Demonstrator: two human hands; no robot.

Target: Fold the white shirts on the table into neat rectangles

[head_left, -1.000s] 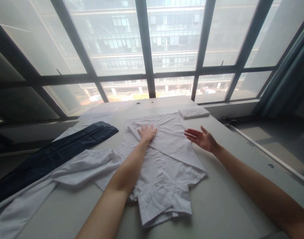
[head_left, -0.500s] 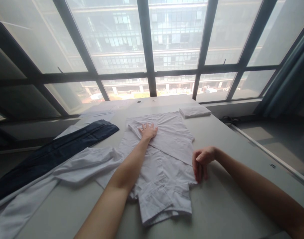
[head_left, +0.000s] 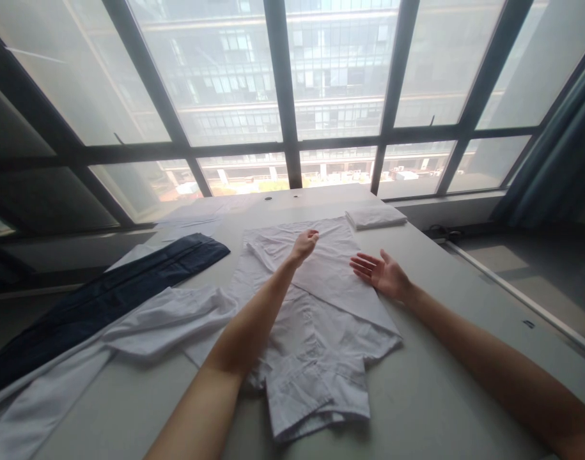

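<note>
A white shirt (head_left: 316,326) lies spread on the table, its collar end toward me not clearly told, with part of it folded across the middle. My left hand (head_left: 305,246) is over the far half of the shirt, its fingers curled in; no cloth is seen raised in them. By the shirt's right edge my right hand (head_left: 381,273) is open, fingers stretched to the left and palm partly showing. Its fingertips are over or just above the cloth; contact cannot be told. A white sleeve-like piece (head_left: 172,319) stretches out on the left side.
The white table (head_left: 445,370) stands against large windows (head_left: 335,70). A folded white cloth (head_left: 376,216) lies at the back right. Dark navy trousers (head_left: 114,291) and more white cloth (head_left: 47,409) lie along the left. A curtain (head_left: 541,166) hangs at the right.
My left hand has risen from lying flat, curled its fingers and shifted right. My right hand has let go of the shirt's right corner, which now spreads farther right, and has moved away and opened.
</note>
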